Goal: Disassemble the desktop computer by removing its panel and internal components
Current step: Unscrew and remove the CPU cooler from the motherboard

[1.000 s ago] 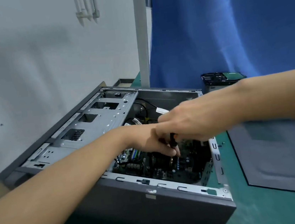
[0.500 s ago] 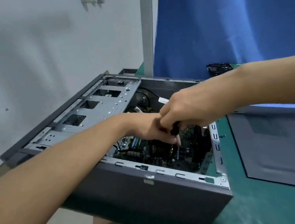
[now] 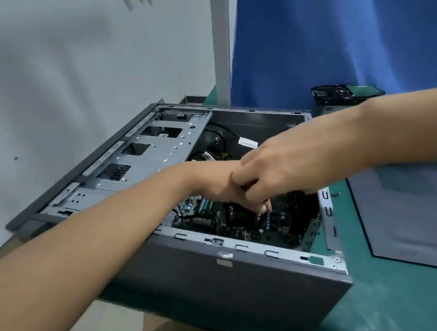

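Note:
The grey desktop case (image 3: 227, 288) lies on its side with its panel off and the green motherboard (image 3: 247, 227) exposed. Both my hands meet above the board. My right hand (image 3: 286, 162) comes in from the right, fingers curled around a screwdriver whose black handle is almost fully hidden. My left hand (image 3: 219, 181) reaches in from the left beneath it, fingertips pinched down at the thin metal shaft (image 3: 258, 218) just over the board. The silver drive cage (image 3: 155, 151) fills the case's left half.
The removed grey side panel (image 3: 424, 217) lies flat on the green mat (image 3: 393, 295) to the right of the case. A dark removed component (image 3: 340, 94) sits at the back right before the blue curtain. A small screw (image 3: 335, 194) lies beside the case.
My hands have stayed together over the same spot of the motherboard. My right hand has closed lower over the black handle, which now hardly shows. The view has shifted slightly.

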